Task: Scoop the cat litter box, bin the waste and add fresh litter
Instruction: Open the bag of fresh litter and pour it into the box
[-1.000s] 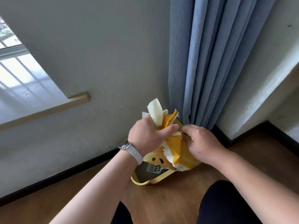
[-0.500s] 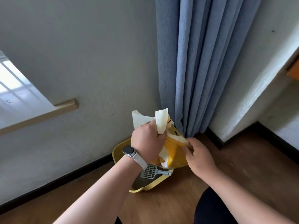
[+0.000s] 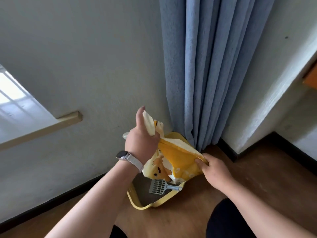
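Wood floor (image 3: 240, 177), scoop (image 3: 161, 186) in litter box (image 3: 145, 206)

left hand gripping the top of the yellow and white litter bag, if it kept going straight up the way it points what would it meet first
Likely the white wall beside the blue curtain; nothing shows above the left hand, though depth is unclear.

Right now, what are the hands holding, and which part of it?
Both hold the yellow litter bag above the litter box. The left hand grips its crumpled top; the right hand pinches its right edge.
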`<state>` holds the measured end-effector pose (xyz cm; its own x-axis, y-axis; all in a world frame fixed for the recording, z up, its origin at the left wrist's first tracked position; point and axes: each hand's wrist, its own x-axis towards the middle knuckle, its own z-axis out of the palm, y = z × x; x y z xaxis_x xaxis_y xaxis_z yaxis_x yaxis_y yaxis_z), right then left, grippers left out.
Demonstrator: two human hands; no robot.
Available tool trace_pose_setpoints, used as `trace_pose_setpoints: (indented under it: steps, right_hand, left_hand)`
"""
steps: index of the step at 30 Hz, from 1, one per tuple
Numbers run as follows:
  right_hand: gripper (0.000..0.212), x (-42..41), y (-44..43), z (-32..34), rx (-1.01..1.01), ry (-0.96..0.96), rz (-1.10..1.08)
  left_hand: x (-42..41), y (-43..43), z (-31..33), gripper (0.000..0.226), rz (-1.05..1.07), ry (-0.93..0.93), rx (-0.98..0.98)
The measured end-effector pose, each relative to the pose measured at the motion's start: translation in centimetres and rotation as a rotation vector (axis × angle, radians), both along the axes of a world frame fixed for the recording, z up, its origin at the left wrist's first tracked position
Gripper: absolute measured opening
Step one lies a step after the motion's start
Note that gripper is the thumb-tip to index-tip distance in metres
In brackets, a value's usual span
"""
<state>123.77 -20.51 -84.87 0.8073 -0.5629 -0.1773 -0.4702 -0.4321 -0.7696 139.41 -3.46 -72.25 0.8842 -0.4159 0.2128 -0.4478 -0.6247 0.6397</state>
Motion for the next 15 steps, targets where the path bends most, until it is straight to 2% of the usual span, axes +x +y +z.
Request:
trace_pose_setpoints:
  steps: [2, 6, 12, 15]
  right_hand:
    - [0.017, 0.0, -0.9, 1.1, -0.011, -0.032, 0.008]
    - [0.027, 0.1, -2.5, 2.8, -0.029, -0.038, 0.009]
    - [0.036, 0.4, -4.0, 5.0, -0.124, -0.053, -0.038]
    - [0.036, 0.4, -4.5, 6.3, -0.135, -0.075, -0.046]
  left_hand:
    - [0.8, 0.4, 0.2, 0.065, -0.085, -0.004, 0.060]
    - [2.3, 0.6, 0.2, 0.043, -0.256, -0.100, 0.288]
    - [3.5, 0.1, 0.1, 0.031, -0.399, -0.002, 0.551]
    - [3.7, 0.1, 0.1, 0.023, -0.427, 0.075, 0.539]
